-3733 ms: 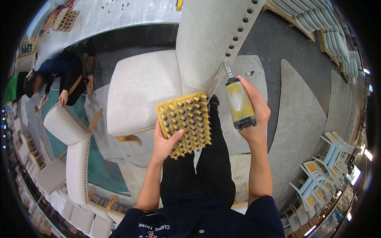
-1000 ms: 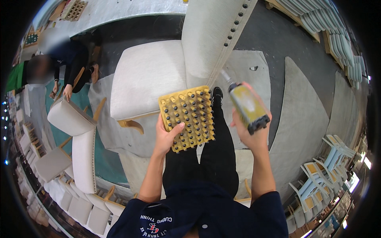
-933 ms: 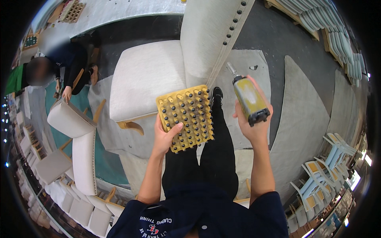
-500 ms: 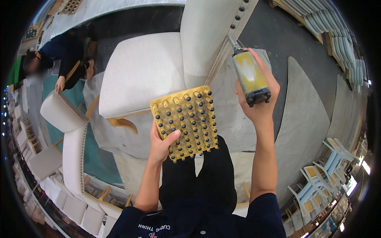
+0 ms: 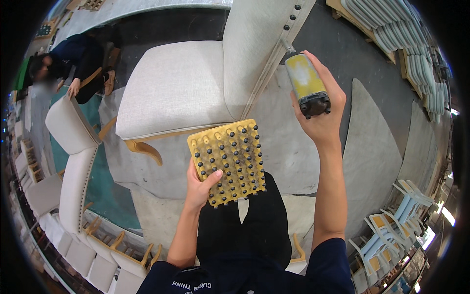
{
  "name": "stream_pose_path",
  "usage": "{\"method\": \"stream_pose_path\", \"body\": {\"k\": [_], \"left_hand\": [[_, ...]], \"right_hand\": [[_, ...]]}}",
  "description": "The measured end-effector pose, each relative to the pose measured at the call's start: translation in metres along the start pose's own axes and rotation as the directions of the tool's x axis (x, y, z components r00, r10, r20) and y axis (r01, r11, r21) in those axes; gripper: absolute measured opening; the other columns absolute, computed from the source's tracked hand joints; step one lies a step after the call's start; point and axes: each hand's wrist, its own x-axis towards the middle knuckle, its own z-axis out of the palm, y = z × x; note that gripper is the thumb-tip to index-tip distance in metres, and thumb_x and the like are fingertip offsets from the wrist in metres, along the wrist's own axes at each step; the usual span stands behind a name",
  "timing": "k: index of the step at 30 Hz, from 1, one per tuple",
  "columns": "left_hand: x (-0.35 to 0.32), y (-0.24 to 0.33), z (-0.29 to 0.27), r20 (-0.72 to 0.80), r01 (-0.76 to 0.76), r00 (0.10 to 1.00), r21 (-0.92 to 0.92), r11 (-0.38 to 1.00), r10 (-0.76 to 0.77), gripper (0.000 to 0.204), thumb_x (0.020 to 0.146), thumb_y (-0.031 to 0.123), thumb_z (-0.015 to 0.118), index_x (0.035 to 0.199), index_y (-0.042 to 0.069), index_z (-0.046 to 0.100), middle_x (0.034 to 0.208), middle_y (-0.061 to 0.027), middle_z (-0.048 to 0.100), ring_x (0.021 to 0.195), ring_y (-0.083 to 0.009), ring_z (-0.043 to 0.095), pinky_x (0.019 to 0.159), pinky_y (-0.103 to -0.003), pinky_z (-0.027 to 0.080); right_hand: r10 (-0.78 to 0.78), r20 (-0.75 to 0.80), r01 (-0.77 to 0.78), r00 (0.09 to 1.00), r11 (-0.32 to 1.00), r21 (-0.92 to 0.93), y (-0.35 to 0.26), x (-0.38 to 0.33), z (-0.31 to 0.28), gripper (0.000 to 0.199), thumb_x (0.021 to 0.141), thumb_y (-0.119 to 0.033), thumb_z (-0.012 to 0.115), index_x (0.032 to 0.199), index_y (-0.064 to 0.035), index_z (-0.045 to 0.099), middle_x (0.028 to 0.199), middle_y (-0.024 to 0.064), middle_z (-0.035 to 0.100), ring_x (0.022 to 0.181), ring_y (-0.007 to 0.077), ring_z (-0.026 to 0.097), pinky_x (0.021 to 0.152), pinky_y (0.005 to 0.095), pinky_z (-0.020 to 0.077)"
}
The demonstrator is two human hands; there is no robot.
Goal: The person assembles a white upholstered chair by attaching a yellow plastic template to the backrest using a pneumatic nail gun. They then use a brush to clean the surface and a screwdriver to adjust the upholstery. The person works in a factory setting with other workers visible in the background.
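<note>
My left hand holds a yellow peg tray over my lap, its thumb pressed on the top face. Rows of black round-headed nails stand on the tray's pegs; some pegs at the far left corner are bare. My right hand is wrapped round a worn yellow-and-black power nailer. Its metal nose is at the edge of the chair back, just below a row of black nails; whether it touches is unclear. The pale upholstered seat lies to the left.
At the left, a co-worker bends with a hand on another pale chair. More chairs line the lower left. Grey padded pieces are stacked at the far right, and chair frames stand lower right. Grey sheets cover the floor.
The nailer has shifted slightly farther from me, with its nose still by the chair back's edge. The peg tray has come a little nearer to my body. Both hands keep their holds.
</note>
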Motion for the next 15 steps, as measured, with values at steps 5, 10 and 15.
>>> {"method": "stream_pose_path", "body": {"k": [5,10,15], "left_hand": [[-0.002,0.003,0.003,-0.002,-0.016,1.000,-0.014,1.000,0.016,0.061,0.086,0.007,0.078,0.137,-0.001,0.044,0.124,-0.0126,0.064,0.112,-0.0190,0.065,0.097,-0.036,0.053],[-0.003,0.007,0.003,0.004,-0.001,1.000,-0.009,1.000,0.001,0.061,0.087,0.008,0.079,0.137,-0.001,0.044,0.124,-0.0125,0.064,0.111,-0.0186,0.065,0.097,-0.036,0.053],[0.001,0.012,0.006,0.023,-0.008,1.000,-0.010,1.000,0.008,0.063,0.087,0.008,0.079,0.138,-0.001,0.044,0.123,-0.0127,0.064,0.111,-0.0183,0.065,0.097,-0.036,0.054]], "right_hand": [[-0.006,0.025,0.006,1.000,1.000,-0.003,0.000,0.003,-0.008,0.063,0.070,0.005,0.073,0.132,-0.0011,0.064,0.125,0.0162,0.071,0.113,0.0293,0.071,0.099,0.0354,0.0519],[0.001,0.044,0.000,0.999,1.000,-0.019,-0.005,0.003,-0.012,0.062,0.071,0.005,0.072,0.132,-0.0012,0.064,0.124,0.0164,0.071,0.112,0.0290,0.071,0.098,0.0345,0.0522],[0.013,0.049,-0.010,0.999,0.998,-0.062,-0.012,0.002,-0.012,0.062,0.071,0.005,0.071,0.133,-0.0007,0.063,0.126,0.0169,0.071,0.113,0.0297,0.071,0.098,0.0348,0.0524]]}}
